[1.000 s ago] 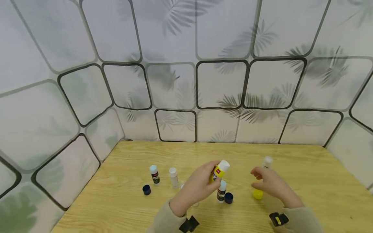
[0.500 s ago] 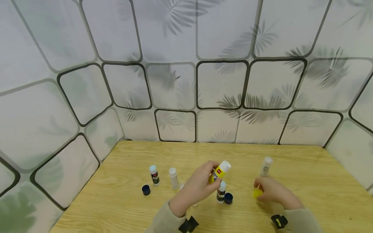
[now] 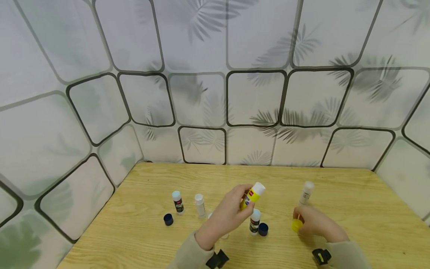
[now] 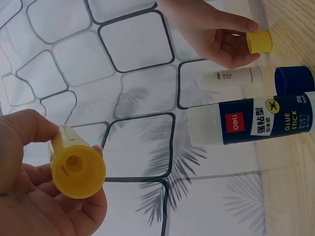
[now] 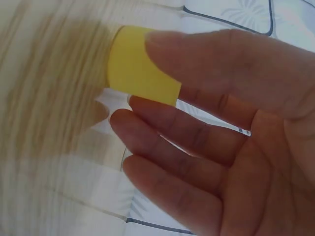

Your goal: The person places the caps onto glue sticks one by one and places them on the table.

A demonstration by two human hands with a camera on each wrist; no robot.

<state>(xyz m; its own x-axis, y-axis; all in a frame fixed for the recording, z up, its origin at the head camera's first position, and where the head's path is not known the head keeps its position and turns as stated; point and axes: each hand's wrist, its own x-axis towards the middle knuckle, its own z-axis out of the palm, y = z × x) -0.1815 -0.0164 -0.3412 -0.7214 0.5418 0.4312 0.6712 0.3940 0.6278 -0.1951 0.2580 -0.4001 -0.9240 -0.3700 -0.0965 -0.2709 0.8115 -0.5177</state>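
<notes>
In the head view my left hand point(image 3: 230, 213) grips a yellow glue stick point(image 3: 252, 195), tilted with its white end up and to the right. The left wrist view looks at the round yellow base of that stick, with thumb and fingers wrapped about it. My right hand point(image 3: 319, 224) pinches a small yellow cap point(image 3: 297, 225) at the tabletop, thumb on one side and fingers on the other, as the right wrist view point(image 5: 142, 66) shows. Just beyond the right hand a white glue stick point(image 3: 306, 192) stands upright.
A dark-labelled glue stick point(image 3: 254, 222) and a navy cap point(image 3: 263, 229) stand between the hands. Farther left on the wooden table point(image 3: 134, 239) are another dark-labelled stick point(image 3: 178, 202), a white stick point(image 3: 199, 205) and a navy cap point(image 3: 168, 219). A patterned wall point(image 3: 201, 101) rises behind.
My right hand has come down from above the yellow cap and taken it between thumb and fingers. The left hand stays nearly still with the yellow glue stick.
</notes>
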